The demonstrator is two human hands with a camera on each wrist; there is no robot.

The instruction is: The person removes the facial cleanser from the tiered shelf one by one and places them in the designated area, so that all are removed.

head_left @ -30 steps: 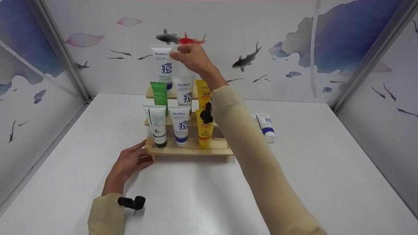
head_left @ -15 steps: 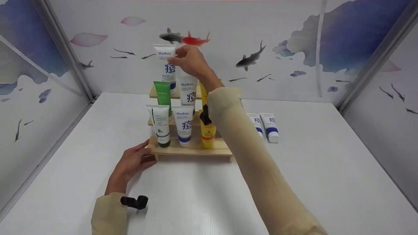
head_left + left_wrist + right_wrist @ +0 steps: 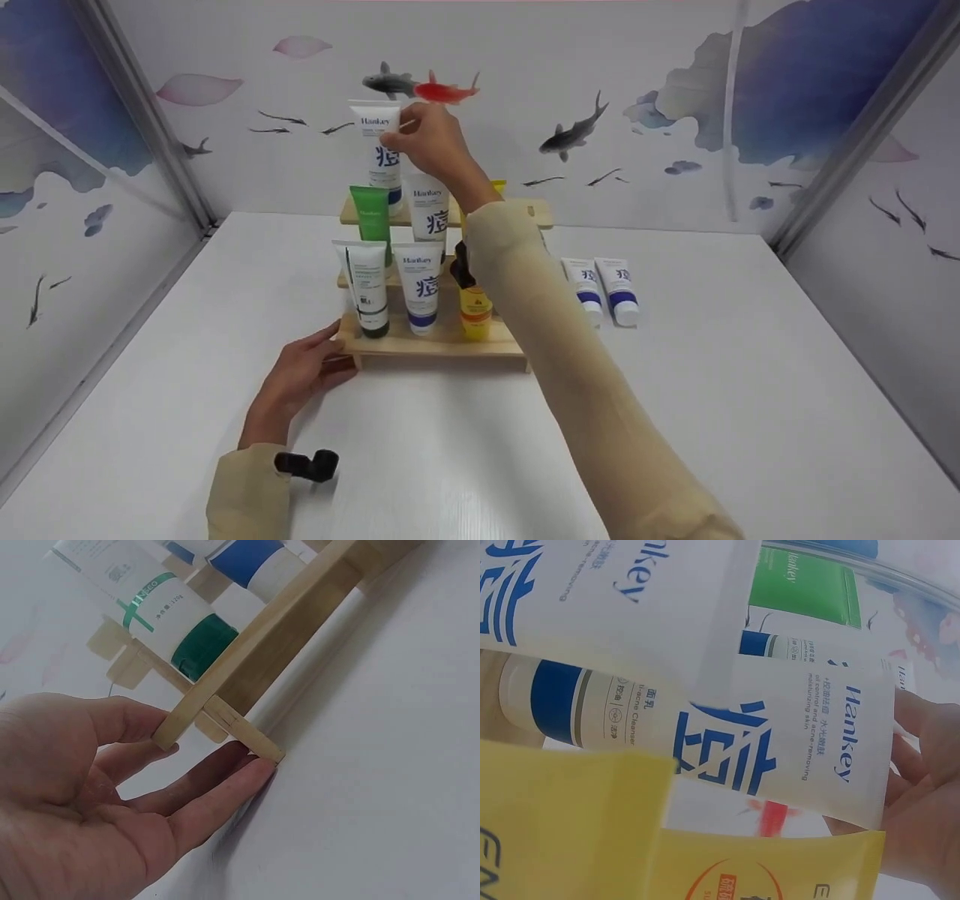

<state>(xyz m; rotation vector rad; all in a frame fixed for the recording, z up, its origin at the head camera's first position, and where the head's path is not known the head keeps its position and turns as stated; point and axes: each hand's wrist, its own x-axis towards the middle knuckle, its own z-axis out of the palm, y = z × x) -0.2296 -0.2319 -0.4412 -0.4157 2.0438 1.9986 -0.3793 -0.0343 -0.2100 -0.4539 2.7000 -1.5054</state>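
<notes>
My right hand [image 3: 435, 142] pinches the upper right edge of a white and blue cleanser tube [image 3: 375, 131], thumb in front. The tube stands cap-down at the left of the top step of a wooden tiered stand [image 3: 442, 346]. In the right wrist view, the fingers of this hand [image 3: 930, 787] are partly hidden behind a nearer white tube [image 3: 817, 735]. With its thumb on the board's end and fingers at the leg, my left hand [image 3: 112, 795] holds the stand's lower left corner [image 3: 180, 724].
Lower steps bear a green tube [image 3: 372, 214], a white tube with a dark cap [image 3: 366, 289], white and blue tubes [image 3: 420, 281] and a yellow tube [image 3: 475, 311]. Two white tubes [image 3: 619, 289] lie on the table to the right. My right sleeve [image 3: 570, 337] covers the stand's right side.
My right hand has moved slightly left, from the tube's edge to a pinch with the thumb over its front. The left hand stays on the stand. The head view has shifted slightly.
</notes>
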